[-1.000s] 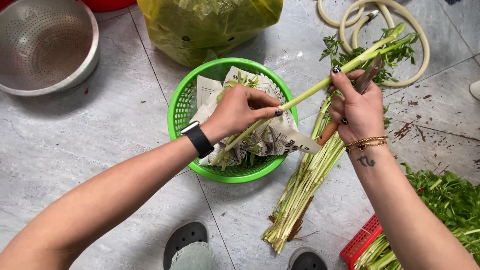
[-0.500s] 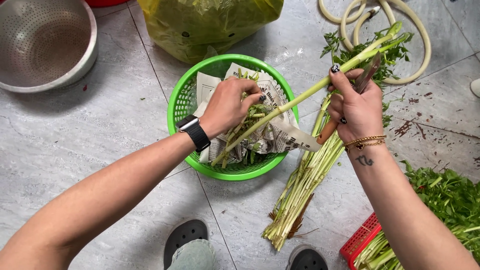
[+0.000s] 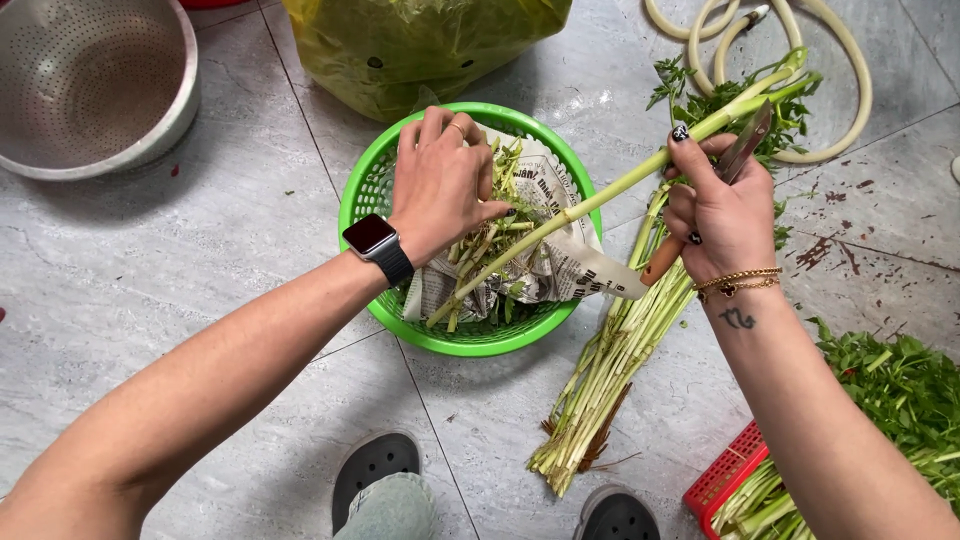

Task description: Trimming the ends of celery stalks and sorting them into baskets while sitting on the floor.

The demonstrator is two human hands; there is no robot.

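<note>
Right now I have one long green stalk (image 3: 600, 195) stretched across the scene, running from about 2 o'clock, where its leafy top sits, down toward 8 o'clock into the green basket (image 3: 470, 340). I judge it light and fairly stiff along its length, since it spans the gap between my hands without sagging, but it looks crisp enough to snap if bent hard. The skin seems smooth and probably a little slick, so the firmer mid-section is the place to grip, not the soft leaves.

My right hand (image 3: 725, 215) sits at roughly 3 o'clock from the basket, palm turned inward, fingers curled around both the stalk and a knife (image 3: 745, 150); the thumb presses along the stalk's top and the blade points up toward 1 o'clock. My left hand (image 3: 440, 185) hovers over the basket's middle, wrist bent down, a dark watch (image 3: 372, 238) on it. Its fingers lie close together and arch downward, tips touching the lower stretch of the stalk; whether they pinch a strip of peel I cannot tell.

Inside the basket a sheet of newspaper (image 3: 560, 270) holds green trimmings (image 3: 480, 250). A bundle of stalks (image 3: 610, 370) lies on the tiled floor (image 3: 150, 260) at 5 o'clock from the basket.
</note>
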